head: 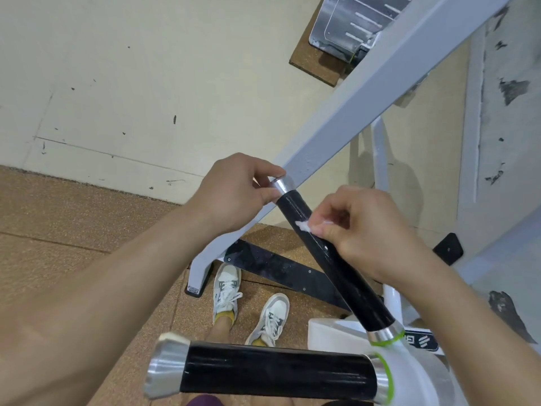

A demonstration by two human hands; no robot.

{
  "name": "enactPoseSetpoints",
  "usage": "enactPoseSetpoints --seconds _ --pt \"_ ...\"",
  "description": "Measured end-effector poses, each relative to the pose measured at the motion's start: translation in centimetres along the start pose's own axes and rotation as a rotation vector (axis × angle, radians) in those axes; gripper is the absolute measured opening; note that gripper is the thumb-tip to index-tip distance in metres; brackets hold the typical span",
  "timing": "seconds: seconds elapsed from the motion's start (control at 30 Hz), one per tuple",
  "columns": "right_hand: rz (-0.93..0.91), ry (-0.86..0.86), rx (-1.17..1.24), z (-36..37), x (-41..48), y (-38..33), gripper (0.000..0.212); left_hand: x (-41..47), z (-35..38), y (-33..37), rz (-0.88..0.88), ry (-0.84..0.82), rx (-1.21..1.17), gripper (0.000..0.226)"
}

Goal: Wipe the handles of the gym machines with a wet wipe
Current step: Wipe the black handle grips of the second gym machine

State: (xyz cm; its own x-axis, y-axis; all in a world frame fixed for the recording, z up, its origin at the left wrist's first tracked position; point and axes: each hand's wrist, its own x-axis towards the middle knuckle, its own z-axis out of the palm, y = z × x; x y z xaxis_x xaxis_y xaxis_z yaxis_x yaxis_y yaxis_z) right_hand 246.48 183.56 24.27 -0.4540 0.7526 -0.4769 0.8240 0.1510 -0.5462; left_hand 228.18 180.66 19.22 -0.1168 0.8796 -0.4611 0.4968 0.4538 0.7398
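Note:
Two black machine handles with silver end caps stick out from a white machine arm (pixel 421 376). The upper handle (pixel 345 276) runs diagonally up to the left. My left hand (pixel 237 191) pinches its silver end cap (pixel 282 184) between thumb and fingers. My right hand (pixel 366 230) grips a small white wet wipe (pixel 303 225) and presses it against the black grip about a third of the way down from the cap. The lower handle (pixel 269 370) lies horizontal near the bottom of the view, untouched.
A grey slanted frame beam (pixel 366 98) crosses behind the hands, its foot (pixel 199 276) on the cork-coloured floor. A black base plate (pixel 281 271) lies beside my white sneakers (pixel 251 303). A metal footplate (pixel 351 22) sits at the top. The cream wall is scuffed.

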Motion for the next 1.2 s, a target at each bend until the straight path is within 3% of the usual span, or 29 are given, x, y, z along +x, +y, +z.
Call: enactPoseSetpoints --seconds 0.13,0.3,0.4,0.5,0.63,0.77,0.9,1.03,1.2 --pt "-0.113 0.160 -0.136 2.3 3.5 -2.8 0.005 -0.3 0.0 0.0 0.035 -0.017 0.027 0.025" --pt "-0.128 0.095 -0.118 2.3 0.6 -1.2 0.005 -2.5 -0.1 0.5 0.098 0.058 -0.041 0.025" --pt "-0.136 0.148 -0.078 2.4 0.5 -1.4 0.010 -3.8 0.3 1.1 0.176 -0.074 -0.051 0.028" --pt "-0.099 0.163 0.012 2.1 1.7 -1.8 0.020 -2.8 0.3 1.2 0.164 -0.036 0.031 0.032" --pt "0.022 0.152 0.339 0.9 0.2 -0.7 0.029 -1.5 0.3 1.6 0.262 0.035 0.219 0.022" --pt "0.172 0.228 0.311 0.4 -2.1 0.4 0.027 -1.6 0.9 1.7 0.353 0.095 0.388 0.013" --pt "0.299 0.186 0.392 0.4 -3.7 0.8 0.025 -2.1 0.0 0.7 0.247 0.161 0.297 0.015" --pt "0.344 0.221 0.472 0.8 -4.2 1.0 0.024 -2.2 0.7 1.0 0.077 0.132 0.068 0.003" --pt "0.299 0.240 0.560 0.5 -5.1 0.8 0.022 -3.5 1.8 1.9 0.098 0.115 0.154 0.003"
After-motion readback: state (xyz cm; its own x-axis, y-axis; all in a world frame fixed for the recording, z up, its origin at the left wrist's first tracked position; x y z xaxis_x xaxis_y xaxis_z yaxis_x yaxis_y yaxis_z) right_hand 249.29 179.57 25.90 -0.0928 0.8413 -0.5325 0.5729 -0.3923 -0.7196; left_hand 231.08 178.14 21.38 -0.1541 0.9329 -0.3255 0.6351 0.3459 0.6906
